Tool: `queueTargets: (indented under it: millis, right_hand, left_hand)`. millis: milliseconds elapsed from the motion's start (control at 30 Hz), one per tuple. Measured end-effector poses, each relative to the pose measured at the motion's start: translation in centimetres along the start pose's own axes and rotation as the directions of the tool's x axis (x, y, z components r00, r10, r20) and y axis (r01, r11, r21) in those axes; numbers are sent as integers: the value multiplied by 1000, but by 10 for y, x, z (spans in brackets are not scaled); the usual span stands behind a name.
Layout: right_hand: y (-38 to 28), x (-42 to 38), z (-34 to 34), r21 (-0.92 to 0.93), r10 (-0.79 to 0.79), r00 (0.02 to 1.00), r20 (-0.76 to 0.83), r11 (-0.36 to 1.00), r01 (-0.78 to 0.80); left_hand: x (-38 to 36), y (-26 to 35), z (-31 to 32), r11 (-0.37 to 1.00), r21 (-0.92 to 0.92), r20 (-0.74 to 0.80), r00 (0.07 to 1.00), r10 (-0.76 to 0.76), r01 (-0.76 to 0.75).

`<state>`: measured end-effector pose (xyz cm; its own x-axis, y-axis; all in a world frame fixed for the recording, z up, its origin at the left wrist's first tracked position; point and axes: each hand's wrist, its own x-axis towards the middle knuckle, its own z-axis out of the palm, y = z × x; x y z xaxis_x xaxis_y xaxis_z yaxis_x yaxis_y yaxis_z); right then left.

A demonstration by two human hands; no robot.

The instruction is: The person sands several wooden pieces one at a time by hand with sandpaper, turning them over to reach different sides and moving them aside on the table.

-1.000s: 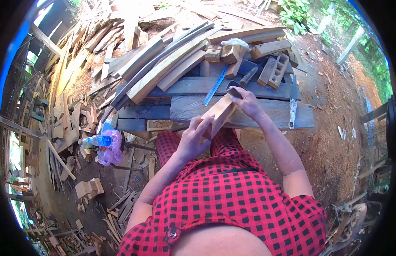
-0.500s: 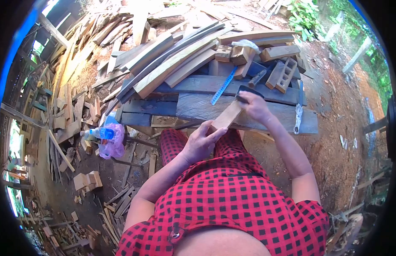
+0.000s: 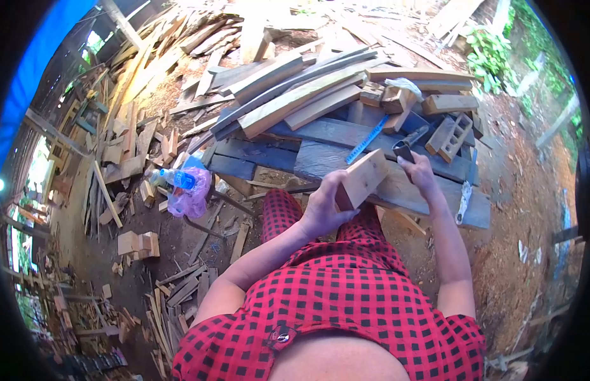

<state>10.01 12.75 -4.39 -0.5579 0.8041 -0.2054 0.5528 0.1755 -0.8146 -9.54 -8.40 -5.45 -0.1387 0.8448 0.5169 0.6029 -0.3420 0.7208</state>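
Note:
A short wooden block (image 3: 365, 181) is tilted above the near edge of the bench, with my left hand (image 3: 326, 206) closed round its lower left end. My right hand (image 3: 419, 173) is wrapped round a dark tool (image 3: 403, 151), just right of the block and apart from it. The tool's exact kind is hard to make out. A blue ruler (image 3: 367, 138) lies on the bench (image 3: 320, 159) beyond the block. Another dark tool (image 3: 414, 134) rests on the bench close behind my right hand.
Long timber pieces (image 3: 301, 98) are piled across the bench's far side. A slotted wooden piece (image 3: 457, 136) lies at its right, near a white-wrapped item (image 3: 463, 202). Left of the bench stand a bottle (image 3: 180, 179) and pink bag (image 3: 188, 202). Scrap wood (image 3: 139, 244) litters the ground.
The block has turned to show a broad face and is tilted up in my left hand. My right hand has moved off the block with the dark tool. The view has shifted.

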Motion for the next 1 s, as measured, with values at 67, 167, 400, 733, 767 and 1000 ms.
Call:
queueTargets:
  millis: [67,167,400,733,767,1000]
  right_hand:
    - [-2,-16,22,236,-181,968,-175,946,220]
    - [-33,-54,61,254,-419,870,-259,840,480]
    - [-20,-29,100,213,-639,748,-180,717,663]
    - [-63,-39,96,-68,-653,727,-213,752,655]
    - [-64,-48,99,-148,-730,674,-113,683,715]
    - [-13,21,71,-69,-555,812,-182,831,552]
  left_hand:
    - [2,0,3,980,-66,-109,975,-195,189]
    - [3,-10,5,926,-87,-258,889,-378,368]
    - [-3,-8,-1,146,-864,112,467,-877,482]
    - [-21,-24,9,65,-886,226,550,-804,460]
    - [-22,-22,11,61,-883,231,545,-806,465]
    - [-26,-20,15,16,-894,225,477,-849,448]
